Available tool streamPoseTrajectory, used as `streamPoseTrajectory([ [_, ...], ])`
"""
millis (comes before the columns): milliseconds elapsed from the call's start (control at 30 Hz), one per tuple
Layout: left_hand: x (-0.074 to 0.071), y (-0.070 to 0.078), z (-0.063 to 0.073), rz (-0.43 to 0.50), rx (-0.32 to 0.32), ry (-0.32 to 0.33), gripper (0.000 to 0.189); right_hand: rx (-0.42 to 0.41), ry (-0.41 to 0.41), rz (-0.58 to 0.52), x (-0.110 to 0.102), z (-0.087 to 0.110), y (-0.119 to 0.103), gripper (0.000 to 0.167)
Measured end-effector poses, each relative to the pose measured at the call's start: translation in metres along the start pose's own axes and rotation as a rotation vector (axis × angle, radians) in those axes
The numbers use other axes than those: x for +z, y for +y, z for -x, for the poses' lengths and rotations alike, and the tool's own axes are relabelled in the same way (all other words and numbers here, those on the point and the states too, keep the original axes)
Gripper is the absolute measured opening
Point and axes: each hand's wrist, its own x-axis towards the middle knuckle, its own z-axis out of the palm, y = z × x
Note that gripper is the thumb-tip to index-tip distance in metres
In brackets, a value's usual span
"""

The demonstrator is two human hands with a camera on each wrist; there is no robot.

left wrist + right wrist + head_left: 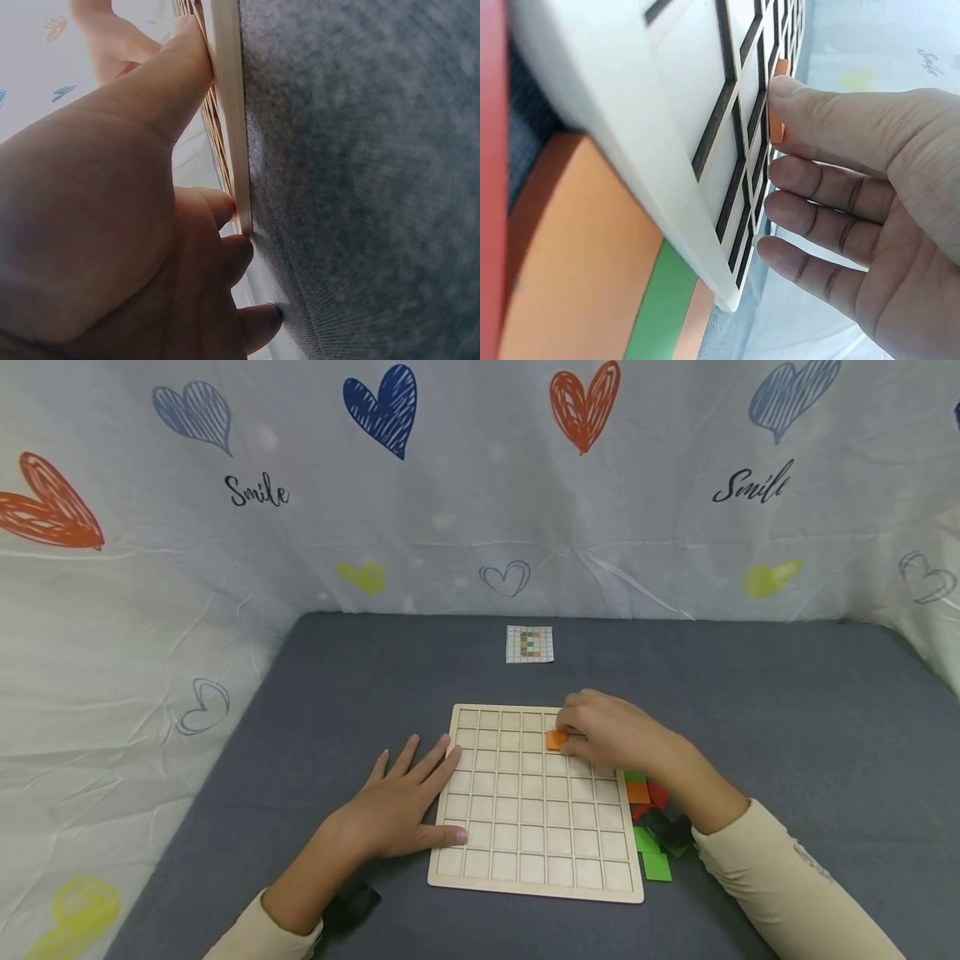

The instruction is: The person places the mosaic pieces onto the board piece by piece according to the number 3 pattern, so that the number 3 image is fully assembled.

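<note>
A pale wooden grid board [532, 840] lies on the dark cloth. My left hand [397, 814] has its fingers spread along the board's left edge, the thumb on top of it. In the left wrist view, the thumb [169, 90] presses the rim. Over the board's upper right cells, my right hand [618, 731] pinches an orange square tile [557, 740]. The right wrist view shows that orange tile [778, 112] against the thumb, standing over the grid; the index finger is mostly hidden behind the thumb.
Loose green tiles [656, 867], red tiles [657, 794] and an orange tile [637, 792] lie along the board's right side, partly under the right forearm. A small printed pattern card [529, 644] lies beyond the board. A dark object [352, 906] sits by the left wrist.
</note>
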Motion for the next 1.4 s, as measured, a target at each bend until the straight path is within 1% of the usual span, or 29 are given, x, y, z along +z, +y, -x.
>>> streamPoseTrajectory([
  [233,0.000,0.000,0.000,-0.003,0.002,0.005,0.100,0.001,-0.016,0.003,0.000,-0.005,-0.002,0.018],
  [500,0.002,-0.001,0.000,-0.010,-0.001,0.007,0.101,0.023,-0.028,-0.010,0.001,-0.006,-0.001,0.015],
  [767,0.002,-0.001,0.000,-0.010,-0.005,0.003,0.100,0.019,-0.036,-0.051,-0.001,-0.004,0.003,0.013],
  [867,0.003,-0.002,0.000,-0.007,0.001,0.008,0.100,0.035,-0.027,-0.066,-0.004,0.003,0.009,0.008],
  [1000,0.003,-0.001,0.000,0.000,0.004,0.009,0.100,0.077,-0.006,-0.078,-0.011,0.016,0.021,0.016],
  [1233,0.001,0.001,0.000,0.011,-0.001,0.005,0.100,0.136,0.018,-0.038,-0.021,0.042,0.038,0.013],
  [1400,0.001,0.001,0.000,0.013,-0.007,0.002,0.100,0.172,0.020,-0.011,-0.024,0.059,0.050,0.020],
])
